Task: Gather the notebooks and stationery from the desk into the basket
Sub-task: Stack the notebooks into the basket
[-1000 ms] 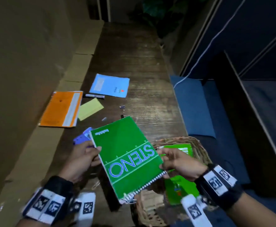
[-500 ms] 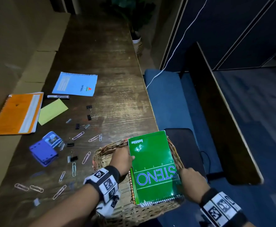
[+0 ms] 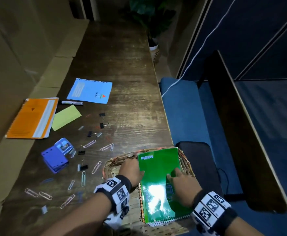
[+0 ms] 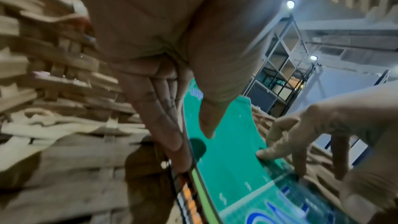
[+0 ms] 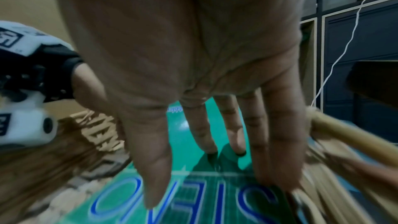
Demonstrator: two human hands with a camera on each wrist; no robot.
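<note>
The green steno notebook lies in the wicker basket at the desk's near right corner, on top of another notebook. My left hand is at its left edge inside the basket. In the left wrist view its fingers run straight along that edge of the notebook, and the thumb is lifted just off the cover. My right hand rests spread on the cover. In the right wrist view its straight fingertips touch the notebook beside the basket wall.
On the desk lie a blue spiral notebook, an orange notebook, a yellow-green pad, a marker, a purple box and several scattered paper clips and binder clips. A dark chair stands to the right.
Both hands carried the green notebook from above the desk to the right and down into the basket. The right hand shifted from its edge onto the cover.
</note>
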